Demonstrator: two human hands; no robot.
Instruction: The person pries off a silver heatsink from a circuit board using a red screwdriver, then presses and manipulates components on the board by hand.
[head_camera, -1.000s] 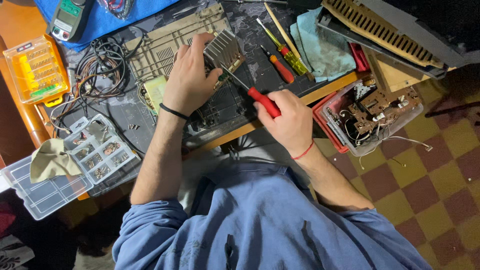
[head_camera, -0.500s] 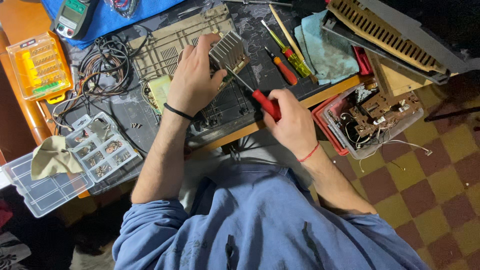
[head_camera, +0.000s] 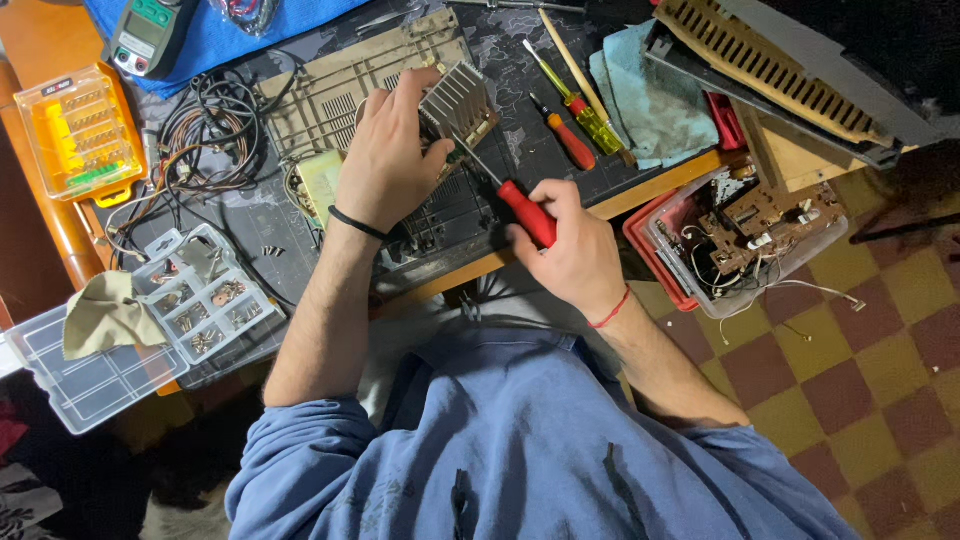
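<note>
— What are the hands doing over the worktop (head_camera: 560, 165)?

— The left hand (head_camera: 388, 165) reaches forward from a straight forearm, a black band at the wrist, fingers curled over the top of a finned metal heat sink (head_camera: 457, 100) and closed on it. The right hand (head_camera: 568, 250), red thread at the wrist, is bent inward and gripped round the red handle of a screwdriver (head_camera: 515, 200), its shaft slanting up under the heat sink.

— Where does the heat sink sit?

— Mid-worktop, above a dark circuit chassis (head_camera: 440, 215) near the front edge. Two more screwdrivers (head_camera: 570, 120) lie just to its right beside a blue cloth (head_camera: 650, 100); a clear parts box (head_camera: 205, 295) sits at the left front corner
</note>
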